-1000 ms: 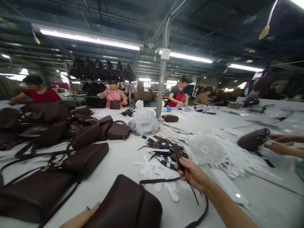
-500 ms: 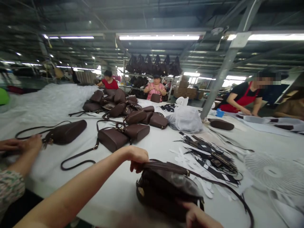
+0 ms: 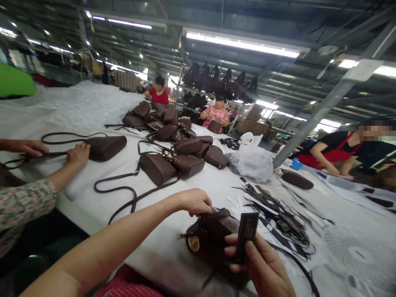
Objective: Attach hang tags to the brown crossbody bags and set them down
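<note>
A dark brown handbag lies on the table before me, its top opening apart and a round gold emblem on its near left side. My left hand is closed on the bag's upper edge at the far left. In front of the bag, my right hand pinches a small black tag with gold lettering between thumb and fingers. The bag's strap curves away to the right behind my right hand. Part of the bag is hidden by the tag and that hand.
Brown handbags are piled at centre left. Black straps, a plastic bag and a white fan are on the right. At left, a co-worker's hands handle another bag; other people stand across the table.
My right hand has come up from the bag's front with the black tag now showing. My left hand stays on the bag's edge. The view has tilted and turned left.
</note>
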Demonstrator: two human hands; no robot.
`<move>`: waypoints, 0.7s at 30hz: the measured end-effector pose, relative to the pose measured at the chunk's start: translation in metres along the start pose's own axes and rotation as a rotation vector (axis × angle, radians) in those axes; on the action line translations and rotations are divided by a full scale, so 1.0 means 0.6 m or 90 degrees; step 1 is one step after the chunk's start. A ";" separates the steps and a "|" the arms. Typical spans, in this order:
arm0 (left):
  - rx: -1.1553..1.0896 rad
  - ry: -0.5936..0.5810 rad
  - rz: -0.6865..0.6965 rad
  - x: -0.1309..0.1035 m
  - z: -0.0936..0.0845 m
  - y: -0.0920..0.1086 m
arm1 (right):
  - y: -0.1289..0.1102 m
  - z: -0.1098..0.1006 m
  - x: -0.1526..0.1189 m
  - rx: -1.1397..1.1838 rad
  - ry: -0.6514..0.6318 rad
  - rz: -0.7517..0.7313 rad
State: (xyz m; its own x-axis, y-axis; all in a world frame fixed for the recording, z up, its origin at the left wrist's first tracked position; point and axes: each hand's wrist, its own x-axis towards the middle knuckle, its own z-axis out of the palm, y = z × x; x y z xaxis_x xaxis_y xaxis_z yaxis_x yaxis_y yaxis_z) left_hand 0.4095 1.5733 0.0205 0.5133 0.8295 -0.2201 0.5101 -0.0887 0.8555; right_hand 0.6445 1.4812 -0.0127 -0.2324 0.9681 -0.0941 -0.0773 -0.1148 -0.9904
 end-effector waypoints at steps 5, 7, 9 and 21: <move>-0.242 0.099 0.053 -0.010 0.044 -0.059 | -0.005 0.057 0.014 0.153 0.058 -0.055; -0.342 0.148 0.089 -0.018 0.068 -0.085 | -0.001 0.065 0.020 0.143 0.027 -0.067; -0.396 0.234 0.127 -0.035 0.092 -0.100 | 0.001 0.066 0.025 0.130 0.011 -0.077; -0.594 0.133 0.229 -0.112 0.167 -0.069 | 0.011 0.066 0.032 0.062 0.005 -0.112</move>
State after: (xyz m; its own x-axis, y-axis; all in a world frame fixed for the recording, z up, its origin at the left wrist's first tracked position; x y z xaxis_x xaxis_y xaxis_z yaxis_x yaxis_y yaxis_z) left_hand 0.4233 1.4659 -0.0473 0.3534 0.9262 0.1315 -0.4377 0.0394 0.8983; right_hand 0.6009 1.4905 -0.0171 -0.1990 0.9769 0.0779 -0.2092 0.0353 -0.9772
